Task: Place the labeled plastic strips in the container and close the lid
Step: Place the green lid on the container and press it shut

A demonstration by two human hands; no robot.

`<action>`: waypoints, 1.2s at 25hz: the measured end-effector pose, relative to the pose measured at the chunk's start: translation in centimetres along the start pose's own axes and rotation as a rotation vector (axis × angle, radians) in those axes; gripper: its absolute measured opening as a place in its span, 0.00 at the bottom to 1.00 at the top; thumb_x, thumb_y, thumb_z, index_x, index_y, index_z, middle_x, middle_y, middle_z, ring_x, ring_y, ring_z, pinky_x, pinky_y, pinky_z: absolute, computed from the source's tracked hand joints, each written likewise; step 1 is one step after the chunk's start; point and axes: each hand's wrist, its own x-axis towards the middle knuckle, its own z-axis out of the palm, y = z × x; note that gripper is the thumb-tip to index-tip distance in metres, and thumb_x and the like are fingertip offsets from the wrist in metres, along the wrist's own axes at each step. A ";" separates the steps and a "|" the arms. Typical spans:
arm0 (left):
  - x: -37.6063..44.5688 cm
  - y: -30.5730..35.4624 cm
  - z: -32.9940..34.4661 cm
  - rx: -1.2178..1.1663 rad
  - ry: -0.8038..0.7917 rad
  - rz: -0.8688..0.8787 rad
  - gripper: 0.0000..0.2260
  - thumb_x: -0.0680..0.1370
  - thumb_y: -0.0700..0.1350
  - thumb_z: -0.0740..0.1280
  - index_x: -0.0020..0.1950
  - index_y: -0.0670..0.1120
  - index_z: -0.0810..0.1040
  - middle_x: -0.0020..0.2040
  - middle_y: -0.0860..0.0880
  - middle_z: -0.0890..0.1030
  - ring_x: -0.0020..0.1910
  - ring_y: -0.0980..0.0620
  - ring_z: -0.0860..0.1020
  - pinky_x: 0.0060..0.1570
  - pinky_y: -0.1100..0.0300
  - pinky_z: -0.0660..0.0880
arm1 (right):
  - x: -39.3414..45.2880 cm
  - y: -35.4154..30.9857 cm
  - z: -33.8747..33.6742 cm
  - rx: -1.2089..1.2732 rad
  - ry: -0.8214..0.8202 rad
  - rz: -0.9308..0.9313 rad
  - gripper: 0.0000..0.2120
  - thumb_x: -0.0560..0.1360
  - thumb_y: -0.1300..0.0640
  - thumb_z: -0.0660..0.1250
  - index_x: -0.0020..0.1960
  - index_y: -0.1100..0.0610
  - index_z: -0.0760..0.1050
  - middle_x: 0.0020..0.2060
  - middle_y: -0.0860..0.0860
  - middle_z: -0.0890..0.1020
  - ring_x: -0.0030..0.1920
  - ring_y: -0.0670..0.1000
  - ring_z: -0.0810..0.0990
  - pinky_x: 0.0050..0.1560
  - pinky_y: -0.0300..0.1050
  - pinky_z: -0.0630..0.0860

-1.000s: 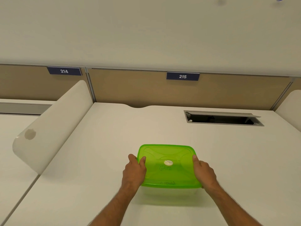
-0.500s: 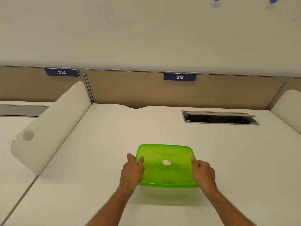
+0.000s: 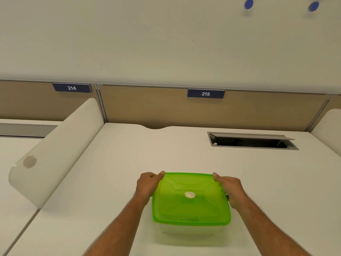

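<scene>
Hands, left (image 3: pixel 147 185) and right (image 3: pixel 230 189), grip green lid (image 3: pixel 190 206); signs (image 3: pixel 205 93) read 214, 215.

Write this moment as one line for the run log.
stage: lid closing | left hand: on far-left corner of green lid | right hand: on far-right corner | container: on desk | strips: not visible

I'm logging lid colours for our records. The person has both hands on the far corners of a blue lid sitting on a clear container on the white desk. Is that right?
Not quite: the lid is green, not blue, as the head view shows. The rest holds: the left hand and right hand are at its far corners, and it sits on the clear container on the white desk.
</scene>
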 end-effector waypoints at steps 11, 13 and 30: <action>3.2 1.0 0.7 0.080 0.082 -0.114 0.22 0.72 0.47 0.76 0.26 0.43 0.68 0.29 0.46 0.73 0.36 0.44 0.71 0.40 0.53 0.70 | 2.1 -0.1 0.9 0.034 0.121 0.032 0.17 0.67 0.55 0.78 0.32 0.63 0.74 0.36 0.60 0.79 0.41 0.57 0.75 0.52 0.60 0.76; 3.4 1.1 0.6 0.073 0.085 -0.133 0.21 0.72 0.46 0.76 0.27 0.43 0.68 0.30 0.46 0.73 0.37 0.44 0.72 0.41 0.53 0.70 | 2.1 0.1 1.0 0.029 0.143 0.025 0.17 0.67 0.54 0.78 0.31 0.63 0.74 0.35 0.60 0.79 0.41 0.57 0.76 0.48 0.56 0.74; -0.9 0.6 -2.3 0.110 -0.309 -0.148 0.21 0.67 0.52 0.79 0.43 0.47 0.69 0.43 0.46 0.79 0.36 0.48 0.77 0.34 0.58 0.76 | -2.7 1.1 -2.9 -0.151 -0.290 0.122 0.28 0.54 0.46 0.80 0.49 0.61 0.80 0.41 0.59 0.85 0.38 0.59 0.83 0.37 0.48 0.80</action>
